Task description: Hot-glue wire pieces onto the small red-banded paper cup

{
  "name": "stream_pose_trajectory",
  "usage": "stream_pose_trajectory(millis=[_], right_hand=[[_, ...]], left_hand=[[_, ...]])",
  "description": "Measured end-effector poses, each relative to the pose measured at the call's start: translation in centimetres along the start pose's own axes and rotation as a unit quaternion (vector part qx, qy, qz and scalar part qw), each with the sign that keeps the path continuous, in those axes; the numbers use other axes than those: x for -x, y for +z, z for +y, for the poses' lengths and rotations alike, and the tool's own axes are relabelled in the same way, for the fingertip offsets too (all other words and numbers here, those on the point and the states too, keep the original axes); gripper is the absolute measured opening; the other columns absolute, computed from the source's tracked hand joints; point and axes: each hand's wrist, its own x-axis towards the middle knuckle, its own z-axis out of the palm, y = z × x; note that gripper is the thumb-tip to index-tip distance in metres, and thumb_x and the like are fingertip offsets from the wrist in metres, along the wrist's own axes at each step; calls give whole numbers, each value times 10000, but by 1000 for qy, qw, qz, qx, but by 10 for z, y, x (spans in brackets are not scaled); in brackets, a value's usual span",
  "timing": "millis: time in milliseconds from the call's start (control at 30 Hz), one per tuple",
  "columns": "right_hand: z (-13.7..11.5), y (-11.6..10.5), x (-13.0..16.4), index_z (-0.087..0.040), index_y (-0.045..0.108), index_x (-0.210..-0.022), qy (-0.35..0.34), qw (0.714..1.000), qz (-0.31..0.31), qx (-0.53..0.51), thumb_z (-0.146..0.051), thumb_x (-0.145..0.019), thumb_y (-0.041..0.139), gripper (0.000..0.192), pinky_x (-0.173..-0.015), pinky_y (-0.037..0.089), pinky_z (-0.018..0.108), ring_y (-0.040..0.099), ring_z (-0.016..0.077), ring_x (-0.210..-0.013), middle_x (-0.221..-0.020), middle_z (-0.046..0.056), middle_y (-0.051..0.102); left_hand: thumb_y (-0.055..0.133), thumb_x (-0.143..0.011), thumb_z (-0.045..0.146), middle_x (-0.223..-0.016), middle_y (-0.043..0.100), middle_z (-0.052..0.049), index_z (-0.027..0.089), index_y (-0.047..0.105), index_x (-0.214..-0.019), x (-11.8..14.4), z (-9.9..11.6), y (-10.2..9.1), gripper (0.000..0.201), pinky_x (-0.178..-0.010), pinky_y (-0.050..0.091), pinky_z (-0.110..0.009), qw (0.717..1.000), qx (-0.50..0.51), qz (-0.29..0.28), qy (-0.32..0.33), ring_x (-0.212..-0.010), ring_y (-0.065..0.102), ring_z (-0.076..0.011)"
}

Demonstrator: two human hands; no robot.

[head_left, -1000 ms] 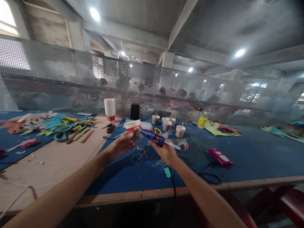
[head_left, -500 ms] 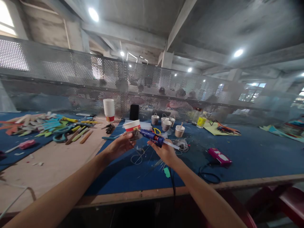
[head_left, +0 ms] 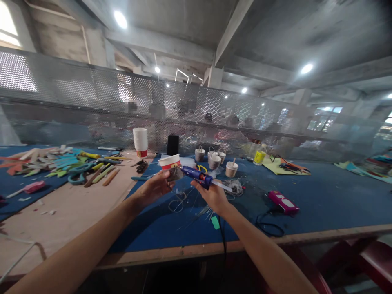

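A paper cup (head_left: 170, 163) with a white rim, a red band and a greyish lower part is held tilted in my left hand (head_left: 157, 187), whose fingers are closed around its lower side. My right hand (head_left: 214, 197) grips a blue hot glue gun (head_left: 196, 174). From the gun's rear sticks a translucent glue stick (head_left: 223, 186). Its nozzle is at the cup's right side; whether it touches cannot be made out. Below the hands lie tangled grey cord (head_left: 235, 187) and thin clear strands on the blue tabletop (head_left: 159, 232).
Behind stand a cup stack (head_left: 140, 141), a black phone (head_left: 173, 144), several small grey cups with handles (head_left: 214, 161) and a bottle with a yellow label (head_left: 259, 155). Scissors (head_left: 78, 174) and tools lie left, a magenta device (head_left: 283, 202) right. A perforated screen (head_left: 190, 102) runs behind.
Almost nothing differs. The cup and the glue gun have shifted very slightly, and both hands keep their hold.
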Motion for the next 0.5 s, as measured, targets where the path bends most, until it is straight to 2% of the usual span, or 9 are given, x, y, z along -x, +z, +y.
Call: stream_pose_trajectory(millis=[233, 367, 500], right_hand=[[-2, -3, -1, -194, 706, -803, 32, 999, -11, -5, -639, -949, 534, 499, -511, 458, 258, 648, 202, -545, -542, 34, 636], [-3, -3, -2, -198, 715, -851, 31, 999, -3, -10, -639, -946, 538, 485, -508, 463, 258, 657, 205, -552, -533, 26, 628], [-3, -5, -2, -199, 727, -885, 31, 999, -1, -10, -642, -942, 544, 483, -525, 487, 271, 689, 228, -593, -557, 37, 646]], left_hand=[[759, -837, 291, -978, 749, -77, 161, 746, -1142, -1, -1, -3, 332, -685, 507, -264, 1000, -1, -1, 2, -685, 612, -138], [731, -861, 304, -1008, 753, -92, 169, 747, -1145, 0, 0, -1, 315, -689, 513, -276, 1000, -6, -6, 2, -690, 613, -145], [741, -855, 321, -941, 754, -80, 178, 759, -1122, 1, 2, 1, 304, -674, 505, -270, 1000, -15, -4, -2, -693, 607, -146]])
